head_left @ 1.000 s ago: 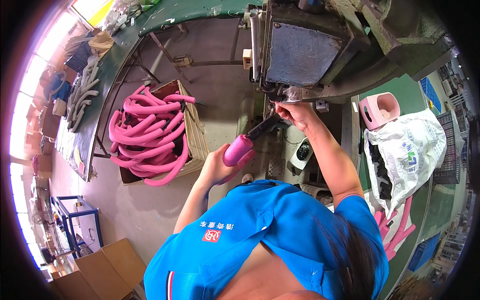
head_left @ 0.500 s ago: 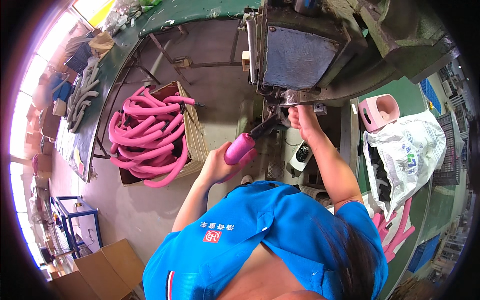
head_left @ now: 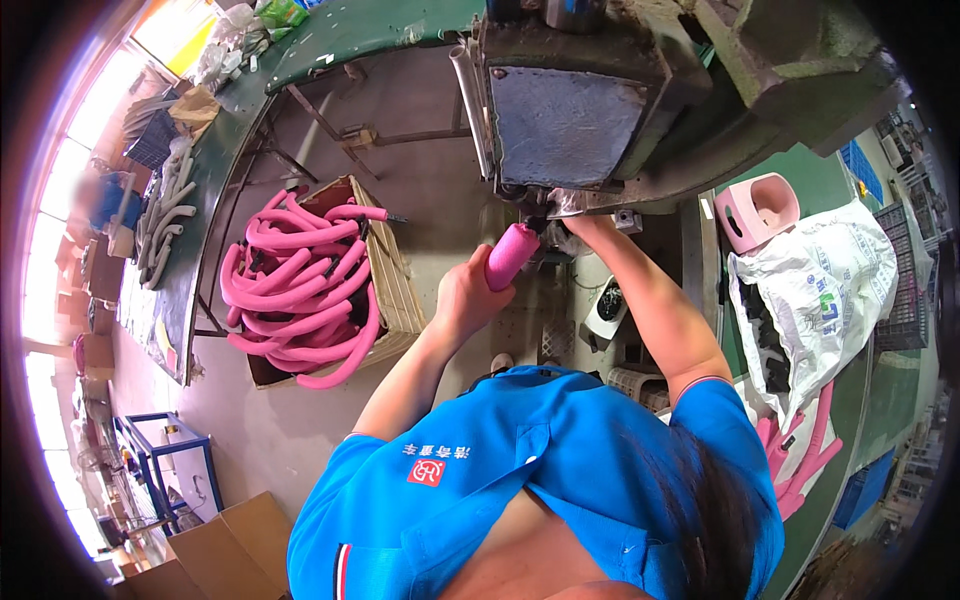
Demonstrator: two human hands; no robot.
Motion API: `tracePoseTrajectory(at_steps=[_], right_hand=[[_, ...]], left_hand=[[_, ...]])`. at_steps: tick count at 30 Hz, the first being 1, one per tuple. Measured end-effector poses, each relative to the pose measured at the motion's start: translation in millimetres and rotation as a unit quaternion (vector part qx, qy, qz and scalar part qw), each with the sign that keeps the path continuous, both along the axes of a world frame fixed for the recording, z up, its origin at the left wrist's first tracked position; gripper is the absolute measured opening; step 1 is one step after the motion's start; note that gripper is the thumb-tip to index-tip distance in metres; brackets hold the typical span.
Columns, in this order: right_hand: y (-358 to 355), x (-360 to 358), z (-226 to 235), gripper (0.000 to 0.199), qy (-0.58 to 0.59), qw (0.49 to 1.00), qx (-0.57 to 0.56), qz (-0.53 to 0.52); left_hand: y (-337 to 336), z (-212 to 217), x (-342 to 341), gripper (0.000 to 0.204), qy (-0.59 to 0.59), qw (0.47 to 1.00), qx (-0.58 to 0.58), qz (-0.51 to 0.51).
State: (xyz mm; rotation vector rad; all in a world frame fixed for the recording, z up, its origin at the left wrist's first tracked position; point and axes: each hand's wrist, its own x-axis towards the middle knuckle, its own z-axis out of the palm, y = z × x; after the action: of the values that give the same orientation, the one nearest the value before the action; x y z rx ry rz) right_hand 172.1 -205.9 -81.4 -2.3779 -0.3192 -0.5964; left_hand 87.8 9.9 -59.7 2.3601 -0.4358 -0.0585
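My left hand (head_left: 467, 297) is closed around a pink foam-covered tube (head_left: 511, 259). The tube tilts up and away, and its dark far end meets the underside of a heavy metal machine (head_left: 566, 122) with a worn blue-grey front plate. Close to that end, my right hand (head_left: 590, 228) reaches in under the machine's lower edge. Its fingers are mostly hidden there, so what they hold or touch does not show. A piece of clear plastic (head_left: 566, 203) hangs between the machine head and my right hand.
Left of me, a carton (head_left: 395, 265) is heaped with bent pink foam tubes (head_left: 300, 290). On the green bench at right are a pink plastic shell (head_left: 742, 218), a white sack (head_left: 835, 285) with black parts and more pink tubes (head_left: 808, 455). A blue metal frame (head_left: 165, 440) stands lower left.
My left hand has pushed the pink tube up and right, bringing its end to the machine. The right hand has gone further under the machine's edge, hiding its fingers. The view has shifted slightly.
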Motion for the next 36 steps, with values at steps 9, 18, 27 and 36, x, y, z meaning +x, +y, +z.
tracePoseTrajectory(at_steps=[9,18,27,36], right_hand=[[8,-12,2,0.031,0.104,0.993,0.044,-0.022],[4,-25,-1,0.022,0.308,0.912,0.262,-0.071],[1,-28,-17,0.022,0.287,0.916,0.268,-0.076],[2,-26,-19,0.029,0.305,0.886,0.336,-0.095]], left_hand=[[11,-32,6,0.037,0.33,0.919,-0.209,-0.049],[13,0,33,0.04,0.076,0.993,0.054,-0.072],[12,-10,56,0.042,0.031,0.987,0.031,-0.156],[59,-28,23,0.055,0.144,0.984,-0.028,-0.101]])
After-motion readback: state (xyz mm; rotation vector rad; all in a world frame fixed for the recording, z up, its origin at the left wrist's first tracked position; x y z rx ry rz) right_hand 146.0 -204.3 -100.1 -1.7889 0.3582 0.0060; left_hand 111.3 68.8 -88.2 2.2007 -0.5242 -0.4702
